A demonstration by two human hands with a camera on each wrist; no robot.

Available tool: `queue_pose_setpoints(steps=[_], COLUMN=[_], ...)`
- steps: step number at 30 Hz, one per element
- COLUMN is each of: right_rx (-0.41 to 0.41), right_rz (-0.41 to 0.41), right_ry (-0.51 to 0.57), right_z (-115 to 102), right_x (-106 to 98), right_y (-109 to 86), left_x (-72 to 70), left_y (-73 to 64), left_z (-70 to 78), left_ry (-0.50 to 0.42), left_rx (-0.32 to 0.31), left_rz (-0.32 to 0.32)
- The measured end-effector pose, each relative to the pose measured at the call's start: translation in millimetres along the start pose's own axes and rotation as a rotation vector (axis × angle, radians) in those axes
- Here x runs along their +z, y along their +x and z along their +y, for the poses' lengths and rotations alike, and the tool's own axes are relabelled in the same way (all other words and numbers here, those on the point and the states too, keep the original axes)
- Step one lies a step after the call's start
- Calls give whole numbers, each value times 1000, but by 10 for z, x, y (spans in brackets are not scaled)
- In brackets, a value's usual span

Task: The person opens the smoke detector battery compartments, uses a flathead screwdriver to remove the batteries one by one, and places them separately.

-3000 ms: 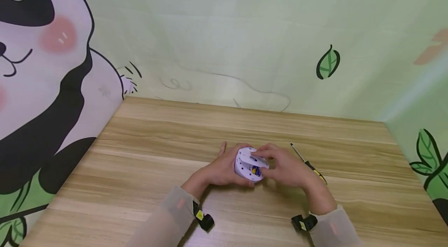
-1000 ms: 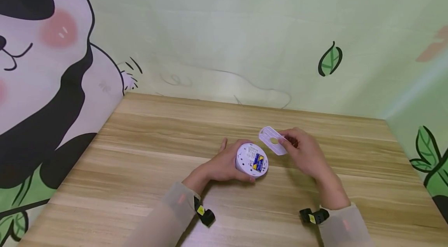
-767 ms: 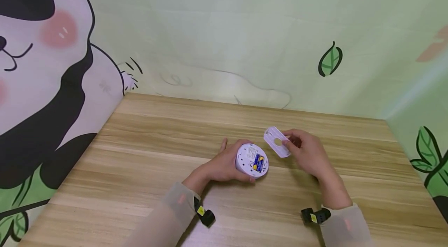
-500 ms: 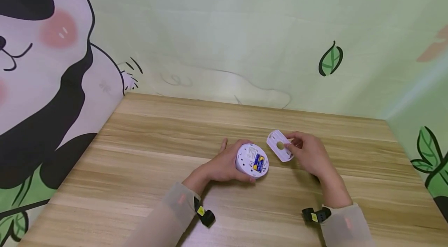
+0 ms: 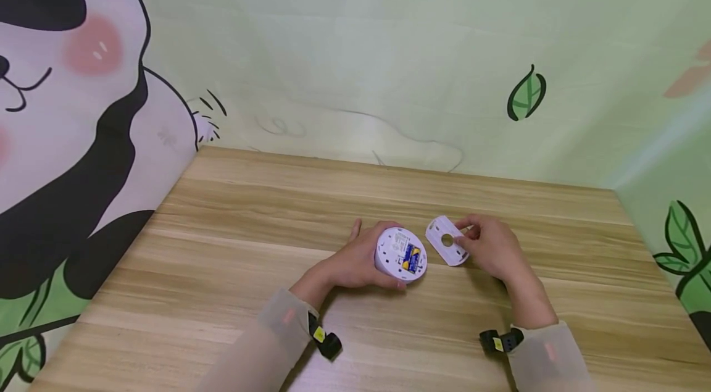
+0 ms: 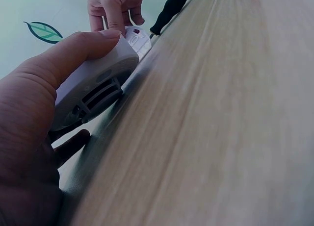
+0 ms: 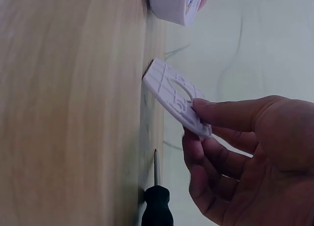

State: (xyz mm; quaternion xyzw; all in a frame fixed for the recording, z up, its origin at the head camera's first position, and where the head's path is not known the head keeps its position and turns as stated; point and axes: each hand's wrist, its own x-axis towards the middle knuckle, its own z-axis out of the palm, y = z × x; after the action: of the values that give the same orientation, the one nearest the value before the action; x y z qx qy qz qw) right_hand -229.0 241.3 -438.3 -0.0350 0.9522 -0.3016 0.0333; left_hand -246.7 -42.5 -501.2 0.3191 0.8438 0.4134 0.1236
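Note:
My left hand [image 5: 358, 262] grips a round white smoke detector [image 5: 392, 258] by its side, thumb at the near edge. Its back faces up, showing a label and blue-and-yellow batteries [image 5: 411, 258] in an uncovered compartment. Dark vent slots show beneath it in the left wrist view. Just to the right, my right hand [image 5: 493, 248] pinches a white mounting plate [image 5: 437, 232] with a round hole in the middle, between thumb and fingers. The plate is tilted and apart from the detector, its far edge low over the table in the right wrist view.
A screwdriver [image 7: 157, 205] with a dark handle lies on the table beside my right hand; the hand and forearm hide it in the head view. The wood-grain table [image 5: 266, 213] ends at a printed cloth wall [image 5: 311, 58] at the back.
My right hand has lifted the plate off the detector's back, uncovering the batteries, and moved it right. Lately it has brought the plate lower and nearer. The left hand holds almost still.

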Motion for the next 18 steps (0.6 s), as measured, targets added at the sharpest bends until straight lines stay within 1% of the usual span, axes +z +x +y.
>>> queue_pose_setpoints(steps=[4, 18], right_rx=[27, 61], right_rz=[-1, -19], right_ry=[-29, -92], right_z=[9, 42], right_x=[3, -28], right_y=[-9, -12], left_x=[3, 3], left_y=[4, -5], left_z=[1, 18], left_ry=[-3, 7], left_rx=[-1, -12], left_rz=[1, -1])
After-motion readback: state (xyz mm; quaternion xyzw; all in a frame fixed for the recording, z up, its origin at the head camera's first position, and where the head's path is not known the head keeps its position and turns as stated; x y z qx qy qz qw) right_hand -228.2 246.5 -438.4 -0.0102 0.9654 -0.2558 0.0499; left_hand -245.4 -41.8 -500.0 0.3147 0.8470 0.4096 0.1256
